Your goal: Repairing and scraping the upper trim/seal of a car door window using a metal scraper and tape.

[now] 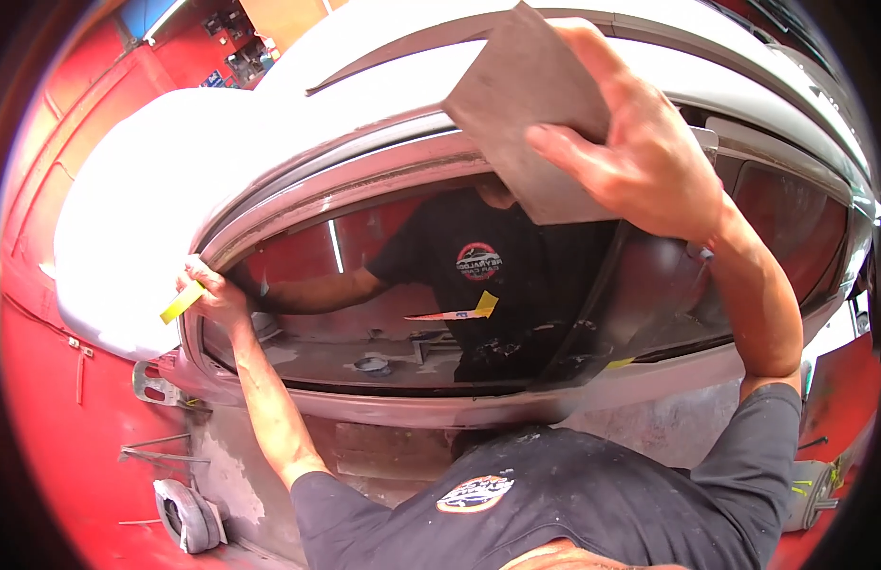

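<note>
In front of me is a pale car's side, with a dark window [440, 285] that reflects my arms and shirt. Raised before the upper part of the window, my right hand [649, 157] grips a flat grey sheet of sandpaper [530, 119], thumb on the near face and fingers behind it. At the window's left corner my left hand [212, 296] is closed by the frame, its fingers partly hidden. Yellow tape [182, 302] juts from it; whether this is a roll or a strip I cannot tell. A small piece of yellow tape [486, 305] shows on the glass.
The car's roof [393, 57] curves along the top, and a brightly lit white panel [136, 199] bulges at left. A round grey object [187, 516] and a thin metal stand [160, 451] are at lower left, beside the red wall [51, 408].
</note>
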{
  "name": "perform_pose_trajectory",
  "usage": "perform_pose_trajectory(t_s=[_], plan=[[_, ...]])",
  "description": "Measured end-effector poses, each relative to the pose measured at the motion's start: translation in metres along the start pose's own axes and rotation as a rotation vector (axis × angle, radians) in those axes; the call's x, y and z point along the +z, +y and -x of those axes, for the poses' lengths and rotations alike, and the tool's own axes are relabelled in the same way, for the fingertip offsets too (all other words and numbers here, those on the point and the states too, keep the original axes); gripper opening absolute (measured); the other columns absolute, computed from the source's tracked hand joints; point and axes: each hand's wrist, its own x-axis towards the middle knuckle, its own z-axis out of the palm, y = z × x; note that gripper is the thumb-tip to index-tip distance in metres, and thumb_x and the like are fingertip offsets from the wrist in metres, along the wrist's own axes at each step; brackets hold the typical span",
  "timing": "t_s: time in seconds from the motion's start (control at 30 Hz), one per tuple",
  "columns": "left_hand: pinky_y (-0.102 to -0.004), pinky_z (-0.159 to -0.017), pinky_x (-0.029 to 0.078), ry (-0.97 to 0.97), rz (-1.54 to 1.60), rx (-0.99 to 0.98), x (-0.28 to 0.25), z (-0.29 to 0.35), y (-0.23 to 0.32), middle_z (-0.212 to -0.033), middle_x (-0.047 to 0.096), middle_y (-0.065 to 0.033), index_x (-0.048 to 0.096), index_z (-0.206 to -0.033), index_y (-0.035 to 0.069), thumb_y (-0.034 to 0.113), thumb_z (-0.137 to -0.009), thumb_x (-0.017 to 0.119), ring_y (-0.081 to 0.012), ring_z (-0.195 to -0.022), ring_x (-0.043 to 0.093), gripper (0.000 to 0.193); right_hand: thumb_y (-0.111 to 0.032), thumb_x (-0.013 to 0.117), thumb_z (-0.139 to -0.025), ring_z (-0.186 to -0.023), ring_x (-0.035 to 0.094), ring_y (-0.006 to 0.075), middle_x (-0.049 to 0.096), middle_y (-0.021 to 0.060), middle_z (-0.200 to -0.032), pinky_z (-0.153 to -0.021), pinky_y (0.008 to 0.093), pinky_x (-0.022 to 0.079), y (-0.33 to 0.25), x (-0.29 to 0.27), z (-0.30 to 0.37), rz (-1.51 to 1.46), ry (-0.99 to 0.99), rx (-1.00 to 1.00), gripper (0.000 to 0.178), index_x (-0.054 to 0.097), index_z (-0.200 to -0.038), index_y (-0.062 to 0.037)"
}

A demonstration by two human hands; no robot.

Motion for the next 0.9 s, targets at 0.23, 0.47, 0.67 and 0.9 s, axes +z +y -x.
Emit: perform_pose_trajectory(t_s=[0.23,0.47,0.67,0.9], plan=[[-0.0492,-0.079,0.040,-0.033,0.047,-0.038,-0.001,0.001,0.005,-0.093,0.056,-0.0238,0.055,-0.097,-0.004,0.022,-0.101,0.042,-0.0402,-0.089,0.052,0.030,-0.010,0.066,-0.086,-0.098,0.062,0.0216,0.065,0.0161,-0.102,-0.090,0.0335,0.047,0.013,-0.008,0.013,-0.142,0.017,0.024,0.052,0.045,-0.133,-0.0059],[-0.0486,-0.084,0.041,-0.003,0.046,0.041,0.010,0.003,-0.015,-0.100,0.056,-0.0255,0.056,-0.103,-0.006,0.022,-0.101,0.042,-0.0416,-0.095,0.052,0.031,-0.010,0.067,-0.085,-0.098,0.061,0.0208,0.066,0.0126,-0.106,-0.092,0.0342,0.047,0.008,0.000,-0.005,-0.045,-0.010,-0.053,0.051,0.046,-0.131,-0.0060],[-0.0438,-0.075,0.046,-0.005,0.008,-0.022,0.006,0.002,0.001,-0.088,0.063,-0.0235,0.060,-0.099,-0.008,0.020,-0.100,0.043,-0.0369,-0.083,0.060,0.032,-0.011,0.057,-0.088,-0.111,0.058,0.0325,0.058,0.0228,-0.120,-0.098,0.0390,0.044,-0.009,-0.007,-0.015,-0.127,-0.198,-0.080,0.060,0.032,-0.141,-0.0038],[-0.0486,-0.080,0.041,0.020,0.010,0.009,0.005,0.001,-0.015,-0.093,0.060,-0.0237,0.060,-0.099,-0.006,0.022,-0.099,0.046,-0.0404,-0.088,0.055,0.031,-0.009,0.067,-0.085,-0.099,0.061,0.0200,0.065,0.0126,-0.108,-0.093,0.0344,0.046,-0.001,0.006,-0.009,-0.017,-0.007,-0.039,0.052,0.046,-0.133,-0.0063]])
